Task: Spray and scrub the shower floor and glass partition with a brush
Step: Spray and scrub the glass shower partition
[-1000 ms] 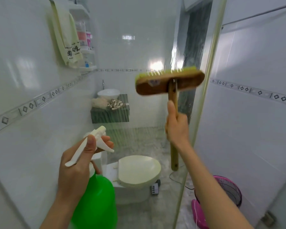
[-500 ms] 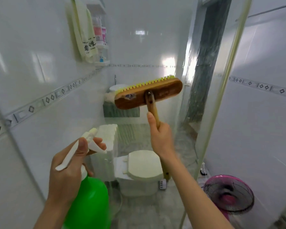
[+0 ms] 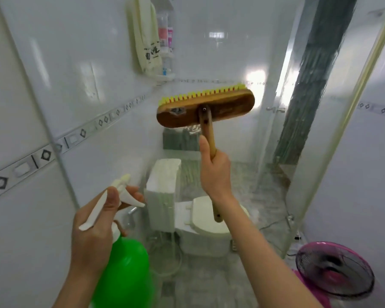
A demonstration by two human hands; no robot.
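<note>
My right hand (image 3: 215,172) grips the wooden handle of a scrub brush (image 3: 206,108) with yellow bristles, its head raised against the glass partition (image 3: 242,52) in front of me. The bristles face away, toward the glass. My left hand (image 3: 93,227) holds a green spray bottle (image 3: 125,272) by its white trigger head, low at the left, nozzle pointing at the glass. The glass looks wet and streaked. The mottled floor (image 3: 209,285) shows below.
Through the glass stand a white toilet (image 3: 200,223) and a small sink shelf. A towel (image 3: 146,41) and a corner rack with bottles hang on the left wall. A pink fan (image 3: 333,270) sits on the floor at lower right, beyond the glass edge (image 3: 333,138).
The brush head has come down and to the left along the glass, then risen slightly. My view has tilted downward. The spray bottle has stayed low at the left.
</note>
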